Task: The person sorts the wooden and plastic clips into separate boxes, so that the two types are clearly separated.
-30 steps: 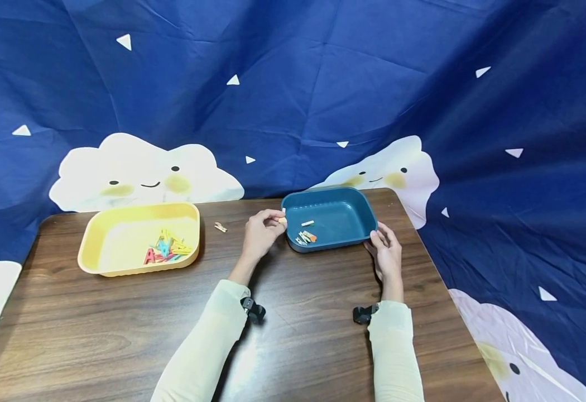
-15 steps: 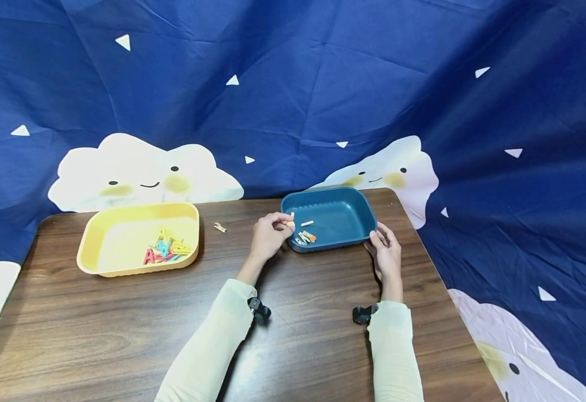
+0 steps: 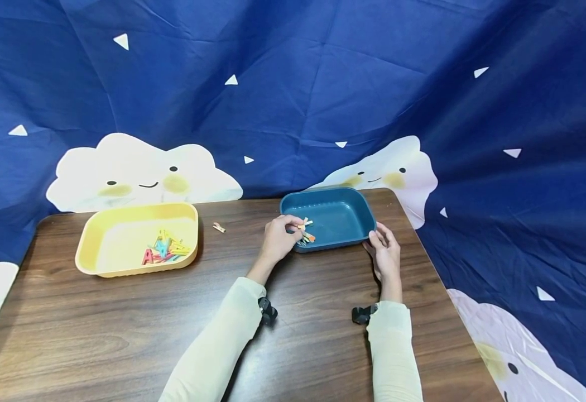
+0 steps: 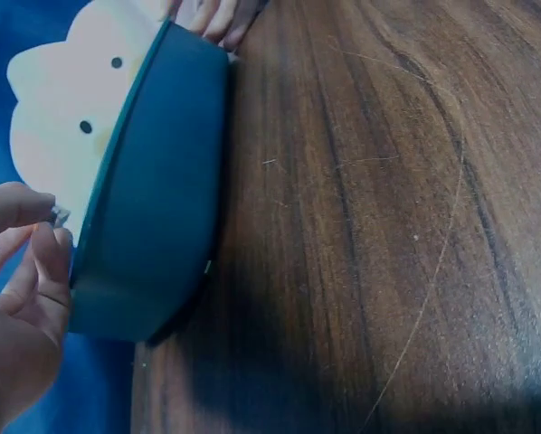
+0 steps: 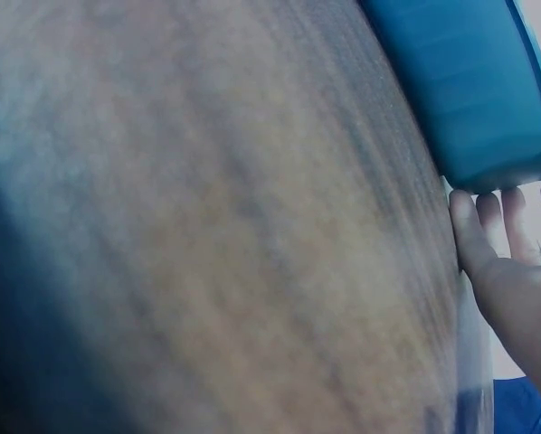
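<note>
My left hand (image 3: 279,239) is at the near-left rim of the blue tray (image 3: 340,209), fingers (image 4: 44,271) curled and pinching a small wooden clothespin (image 3: 302,225) just over the tray's inner edge. More small clothespins (image 3: 307,238) lie inside the tray right beside it, at the near-left corner. My right hand (image 3: 386,251) rests against the tray's near-right corner, fingers (image 5: 498,224) relaxed and fairly straight, touching the outer wall without wrapping it. The tray sits on the dark wood tabletop (image 3: 298,335), toward its far right. Well to the left sits a yellow tray (image 3: 102,245) with a heap of coloured clothespins (image 3: 167,249). 1 loose clothespin (image 3: 219,227) lies on the tabletop between the 2 trays. A blue cloud-print cloth (image 3: 293,95) hangs behind.
</note>
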Demonstrator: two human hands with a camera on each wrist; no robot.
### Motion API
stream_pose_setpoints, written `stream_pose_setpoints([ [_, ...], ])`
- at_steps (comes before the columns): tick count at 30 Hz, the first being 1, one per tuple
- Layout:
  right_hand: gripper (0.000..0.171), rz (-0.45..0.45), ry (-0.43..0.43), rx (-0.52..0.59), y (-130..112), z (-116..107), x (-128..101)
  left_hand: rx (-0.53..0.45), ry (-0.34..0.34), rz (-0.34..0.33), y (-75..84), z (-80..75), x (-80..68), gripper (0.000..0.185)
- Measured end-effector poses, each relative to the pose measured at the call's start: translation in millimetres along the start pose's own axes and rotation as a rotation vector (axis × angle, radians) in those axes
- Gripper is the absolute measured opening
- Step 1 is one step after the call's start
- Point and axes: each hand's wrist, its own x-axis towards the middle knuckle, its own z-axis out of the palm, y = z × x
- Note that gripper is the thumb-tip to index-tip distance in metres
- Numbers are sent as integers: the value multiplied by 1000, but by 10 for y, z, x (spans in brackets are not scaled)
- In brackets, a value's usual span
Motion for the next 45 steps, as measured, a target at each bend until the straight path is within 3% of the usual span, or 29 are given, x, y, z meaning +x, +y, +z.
stream_pose_setpoints([
  [5,47,6,-8,-13,-9,7,-17,13,-37,-3,-8,22,-8,18],
  [15,47,-2,-5,-3,-7,-3,-3,-67,-53,-17,-30,7,-8,22],
  [32,48,-1,-14,-22,-18,6,-12,-157,40,-19,-180,-233,-36,19],
  [45,48,-21,-15,-13,3,-5,-3,-248,109,-80,-321,-479,-49,16],
])
